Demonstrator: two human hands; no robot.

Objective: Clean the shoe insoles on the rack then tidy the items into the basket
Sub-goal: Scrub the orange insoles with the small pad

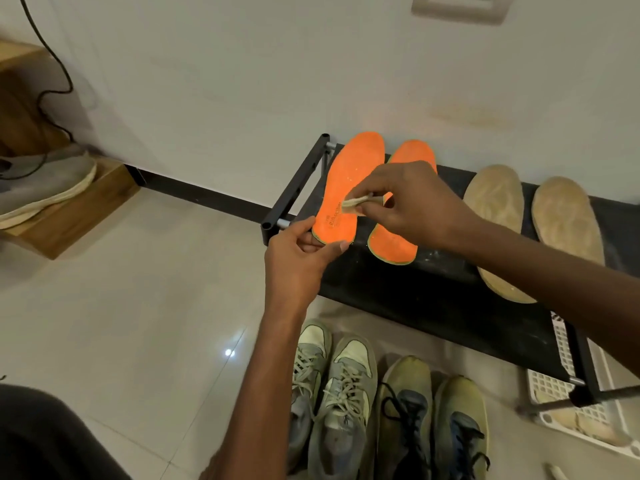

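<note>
Two orange insoles lie on the black rack by the wall. My left hand pinches the heel end of the left orange insole, lifting it a little. My right hand holds a small beige brush pressed on that insole's heel area. The right orange insole lies partly under my right hand. Two beige insoles lie further right on the rack; my right forearm crosses the nearer one.
A white plastic basket sits on the floor under the rack's right end. Two pairs of worn sneakers stand on the tiles in front. A wooden box with a grey shoe stands at left. A black cable hangs on the wall.
</note>
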